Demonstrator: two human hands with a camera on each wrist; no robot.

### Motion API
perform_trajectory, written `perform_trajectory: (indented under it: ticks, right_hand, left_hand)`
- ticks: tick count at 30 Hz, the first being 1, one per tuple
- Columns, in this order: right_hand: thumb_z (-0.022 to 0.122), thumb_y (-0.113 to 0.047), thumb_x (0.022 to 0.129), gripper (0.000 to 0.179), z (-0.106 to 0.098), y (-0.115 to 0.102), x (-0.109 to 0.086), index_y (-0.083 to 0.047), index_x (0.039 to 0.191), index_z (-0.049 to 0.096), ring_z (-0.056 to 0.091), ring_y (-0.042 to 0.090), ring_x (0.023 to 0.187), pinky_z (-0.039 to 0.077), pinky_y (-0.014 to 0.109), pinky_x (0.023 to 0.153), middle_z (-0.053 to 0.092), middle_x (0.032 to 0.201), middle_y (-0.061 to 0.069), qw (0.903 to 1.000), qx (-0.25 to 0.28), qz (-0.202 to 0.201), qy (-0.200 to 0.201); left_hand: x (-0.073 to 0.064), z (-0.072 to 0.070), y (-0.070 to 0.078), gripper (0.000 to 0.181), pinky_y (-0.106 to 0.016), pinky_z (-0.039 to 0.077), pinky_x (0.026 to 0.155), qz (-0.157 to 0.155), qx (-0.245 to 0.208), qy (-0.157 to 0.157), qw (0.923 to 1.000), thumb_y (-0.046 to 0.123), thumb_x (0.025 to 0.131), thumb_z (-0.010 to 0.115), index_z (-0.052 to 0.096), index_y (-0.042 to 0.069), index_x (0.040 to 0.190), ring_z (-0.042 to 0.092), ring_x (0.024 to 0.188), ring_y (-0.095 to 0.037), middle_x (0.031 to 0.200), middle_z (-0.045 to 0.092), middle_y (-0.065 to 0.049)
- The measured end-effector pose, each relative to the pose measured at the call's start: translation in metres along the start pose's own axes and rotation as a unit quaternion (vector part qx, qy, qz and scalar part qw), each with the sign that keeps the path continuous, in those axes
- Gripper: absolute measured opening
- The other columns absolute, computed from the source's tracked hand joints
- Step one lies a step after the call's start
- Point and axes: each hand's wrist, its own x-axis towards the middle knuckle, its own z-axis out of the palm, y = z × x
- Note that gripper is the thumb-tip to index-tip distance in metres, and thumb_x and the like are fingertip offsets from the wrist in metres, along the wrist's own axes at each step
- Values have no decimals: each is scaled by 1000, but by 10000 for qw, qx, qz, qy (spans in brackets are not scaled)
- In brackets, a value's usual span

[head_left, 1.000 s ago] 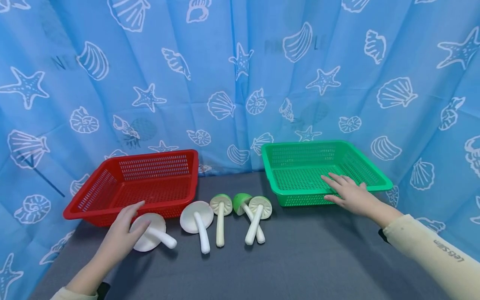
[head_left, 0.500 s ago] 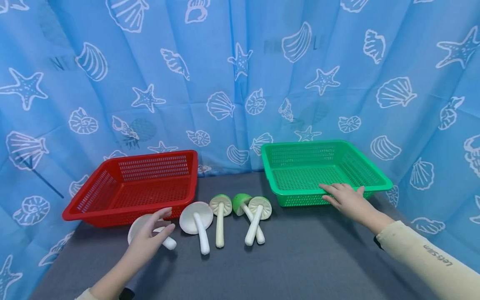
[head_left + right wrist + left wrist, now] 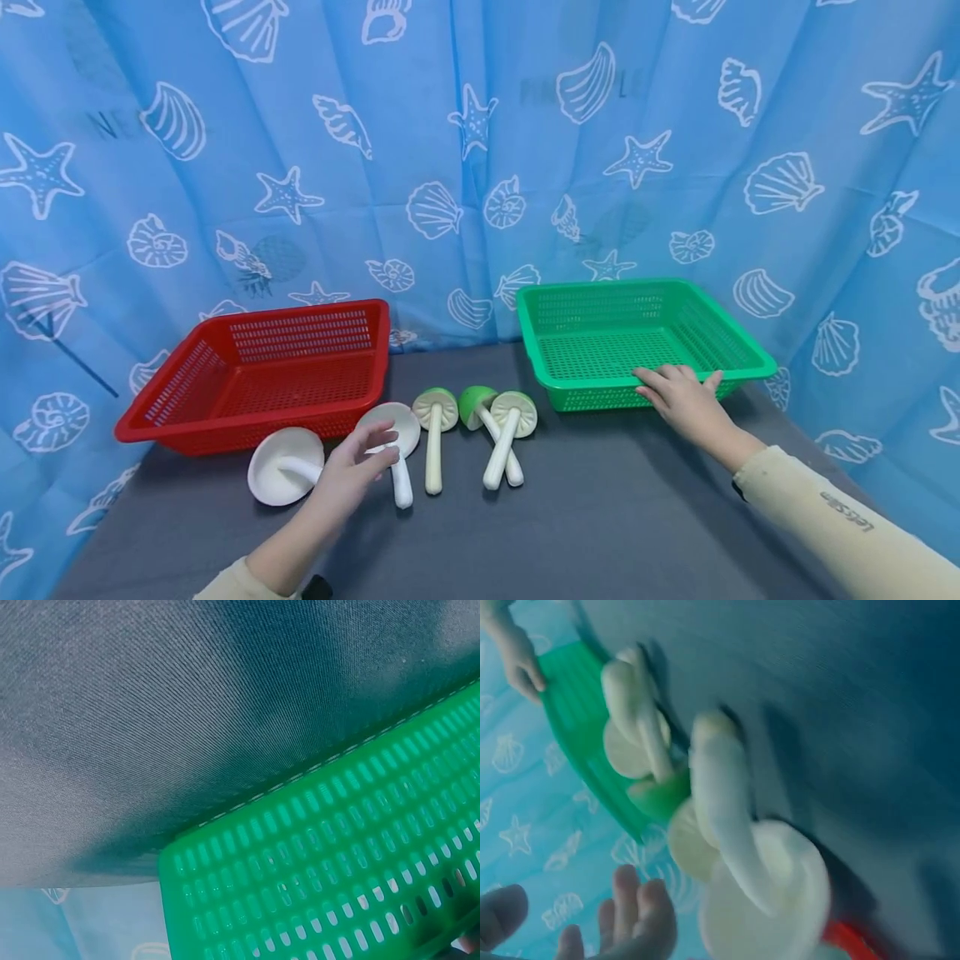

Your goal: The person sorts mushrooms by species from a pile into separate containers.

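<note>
1. The left hand (image 3: 351, 471) is in front of the red basket (image 3: 307, 335), near its right end. Its fingers (image 3: 656, 915) are loose and a little bent, and they hold nothing.
2. The right white mushroom (image 3: 405, 422) is by the red basket's near right corner. It lies behind the left fingers, which hide part of it from the head view. The left wrist view shows a gap between fingertips and cap.
3. The left white mushroom (image 3: 268, 477) lies in front of the red basket, stem up at a slant.
4. Three green mushrooms (image 3: 433, 454) lie to the right of the red basket. Two of them have crossed stems.
5. The green basket (image 3: 592, 398) is farther right of the red basket.
6. The right hand (image 3: 686, 408) is well to the right of the red basket, at the green basket's near rim. I cannot tell if its fingers grip it.
7. A grey cloth (image 3: 570, 533) lies under the red basket, and a blue curtain (image 3: 450, 275) hangs behind it.
</note>
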Motion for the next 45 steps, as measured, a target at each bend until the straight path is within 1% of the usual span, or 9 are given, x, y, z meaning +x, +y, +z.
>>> perform_trajectory:
  ticks: [5, 9, 16, 22, 31, 35, 37, 41, 45]
  right_hand:
    - [63, -17, 94, 35, -2, -1, 3, -2, 125, 62, 53, 47, 100, 2, 88, 85, 62, 103, 20, 9998, 30, 128, -170]
    - [63, -16, 94, 34, -3, 0, 5, -2, 126, 62, 52, 47, 101, 1, 88, 85, 63, 103, 20, 9995, 70, 171, -248]
    - [62, -17, 95, 34, -3, 0, 7, -3, 126, 62, 52, 48, 102, 2, 89, 84, 63, 103, 20, 9993, 86, 195, -308]
    - [62, -17, 95, 34, -5, -1, 6, -2, 125, 63, 51, 50, 103, 2, 89, 84, 63, 104, 22, 9988, 116, 274, -393]
    - [61, -17, 95, 34, -7, 1, 8, -3, 126, 62, 52, 50, 103, 3, 89, 84, 62, 106, 23, 9988, 77, 263, -410]
    - [61, -17, 95, 34, -7, 1, 8, -2, 126, 62, 51, 49, 102, 3, 89, 84, 62, 105, 23, 9987, 82, 266, -430]
    - [61, -17, 95, 34, -7, 2, 8, -2, 126, 62, 51, 49, 102, 3, 89, 84, 62, 105, 23, 9987, 91, 266, -416]
    - [62, -16, 95, 34, -6, 2, 7, -3, 126, 62, 52, 49, 102, 3, 89, 84, 62, 104, 22, 9989, 83, 273, -381]
    - [63, -16, 94, 34, -5, 1, 5, -3, 125, 63, 52, 48, 100, 3, 89, 84, 63, 103, 21, 9991, 65, 248, -335]
  left_hand:
    - [6, 21, 6, 44, -55, 43, 92, -431, -516, -230, 9975, 13, 97, 55, 45, -1, 138, 58, 111, -32, 130, 54, -21]
    - [9, 37, 9, 47, -56, 42, 94, -576, -754, -437, 9945, 14, 97, 55, 43, -2, 140, 56, 113, -36, 131, 53, -23]
    - [12, 65, 5, 48, -57, 41, 95, -782, -1359, -293, 9872, 10, 95, 54, 41, -5, 140, 48, 120, -43, 134, 49, -25]
    - [16, 87, 2, 54, -61, 36, 100, -945, -1357, -525, 9848, 12, 96, 55, 37, -4, 144, 45, 124, -46, 141, 43, -29]
    - [32, 107, -5, 58, -54, 40, 98, -1178, -1390, -430, 9823, 6, 95, 56, 32, -7, 145, 50, 118, -43, 141, 44, -30]
    - [35, 115, -7, 58, -45, 48, 87, -1342, -1285, -384, 9818, 3, 92, 59, 35, -6, 144, 57, 105, -34, 138, 46, -30]
    - [35, 119, -8, 58, -37, 50, 79, -1377, -1231, -346, 9822, 2, 91, 60, 36, -6, 143, 58, 91, -26, 134, 49, -29]
    - [36, 125, -9, 58, -26, 48, 66, -1415, -1279, -340, 9810, 1, 90, 60, 37, -8, 142, 51, 71, -14, 109, 59, -20]
    - [38, 125, -9, 50, -22, 48, 62, -1456, -1358, -498, 9787, 0, 91, 58, 42, -11, 137, 53, 66, -10, 91, 59, -9]
